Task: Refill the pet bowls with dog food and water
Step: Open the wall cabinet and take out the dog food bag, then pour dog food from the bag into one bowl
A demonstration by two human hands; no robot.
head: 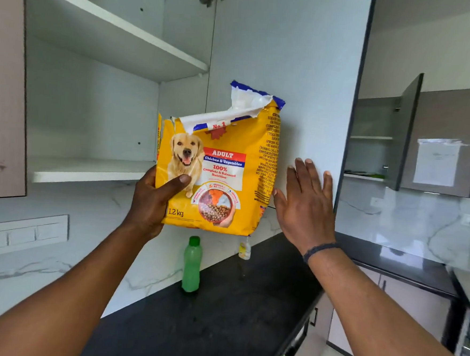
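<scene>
Torn-open yellow dog food bag (220, 171)

Both my arms are raised forward. Left hand (154, 200) curled, thumb across the front of what it grips. Right hand (303, 202) flat, fingers straight and spread.

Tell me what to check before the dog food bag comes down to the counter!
1. Bag held firmly: ok. The left hand grips the dog food bag at its lower corner, thumb across the front.
2. Second hand helping: not ok. The right hand is open beside the bag, and I see no contact.
3. Bag upright so nothing spills: ok, though its torn top gapes open.
4. Landing spot free: ok. The black counter has bare room beside the green bottle.
5. Pet bowls ready: cannot tell, none in view.
6. Cupboard door shut: not ok, it stands open.
</scene>
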